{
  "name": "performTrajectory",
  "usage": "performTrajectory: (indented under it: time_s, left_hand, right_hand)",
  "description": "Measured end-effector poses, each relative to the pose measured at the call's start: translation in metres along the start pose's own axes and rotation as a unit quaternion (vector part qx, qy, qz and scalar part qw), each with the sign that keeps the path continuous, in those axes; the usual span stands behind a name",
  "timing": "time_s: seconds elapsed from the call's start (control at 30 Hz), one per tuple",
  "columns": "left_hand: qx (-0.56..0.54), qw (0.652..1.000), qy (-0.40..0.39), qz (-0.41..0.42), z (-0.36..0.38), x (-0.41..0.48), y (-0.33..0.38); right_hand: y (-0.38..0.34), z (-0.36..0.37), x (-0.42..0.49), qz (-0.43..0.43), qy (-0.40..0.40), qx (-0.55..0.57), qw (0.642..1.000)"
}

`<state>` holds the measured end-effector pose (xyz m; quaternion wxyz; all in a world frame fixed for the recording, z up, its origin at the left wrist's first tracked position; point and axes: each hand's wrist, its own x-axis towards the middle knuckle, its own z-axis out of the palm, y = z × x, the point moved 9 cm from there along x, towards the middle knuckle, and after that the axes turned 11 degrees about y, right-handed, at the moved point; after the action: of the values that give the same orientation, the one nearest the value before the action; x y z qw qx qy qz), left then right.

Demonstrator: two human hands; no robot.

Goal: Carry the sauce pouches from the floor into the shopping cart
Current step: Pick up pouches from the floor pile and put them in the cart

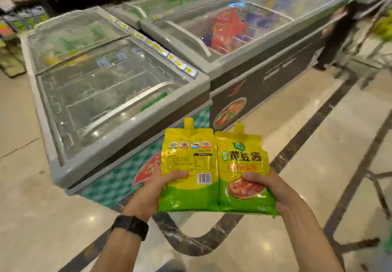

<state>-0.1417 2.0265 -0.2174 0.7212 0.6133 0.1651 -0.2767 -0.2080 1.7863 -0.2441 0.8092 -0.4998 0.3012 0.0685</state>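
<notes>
Two yellow-and-green spouted sauce pouches are held side by side in front of me, above the floor. My left hand grips the left pouch by its lower part; its back label and barcode face me. My right hand grips the right pouch, front label facing me, thumb across the picture on it. The pouches touch along their inner edges. Blurred metal bars at the right edge look like part of a shopping cart.
Two glass-topped chest freezers stand ahead: a grey one at left and a dark-sided one behind it to the right. Stocked shelves line the far left. Tiled floor with dark inlay bands runs to the right.
</notes>
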Motion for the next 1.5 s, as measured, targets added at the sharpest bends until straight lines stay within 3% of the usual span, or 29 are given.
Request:
performTrajectory:
  time_s: [0.13,0.47,0.7,0.97,1.5]
  left_hand:
    - [0.060,0.994,-0.089,-0.031,0.078,0.061,0.020]
    - [0.113,0.967,-0.217,-0.074,0.260,0.224,0.071]
    - [0.152,0.934,-0.307,-0.103,0.398,0.290,0.089]
    - [0.208,0.912,-0.322,-0.147,0.572,0.385,0.070]
    - [0.222,0.915,-0.314,-0.125,0.942,0.570,0.119]
  right_hand:
    - [-0.039,-0.052,0.017,-0.030,0.071,0.053,0.996]
    - [-0.154,-0.152,0.099,-0.087,0.215,0.109,0.967]
    - [-0.212,-0.228,0.137,-0.098,0.282,0.159,0.941]
    - [-0.274,-0.368,0.206,-0.088,0.350,0.187,0.914]
    - [-0.541,-0.647,0.388,-0.110,0.349,0.183,0.912]
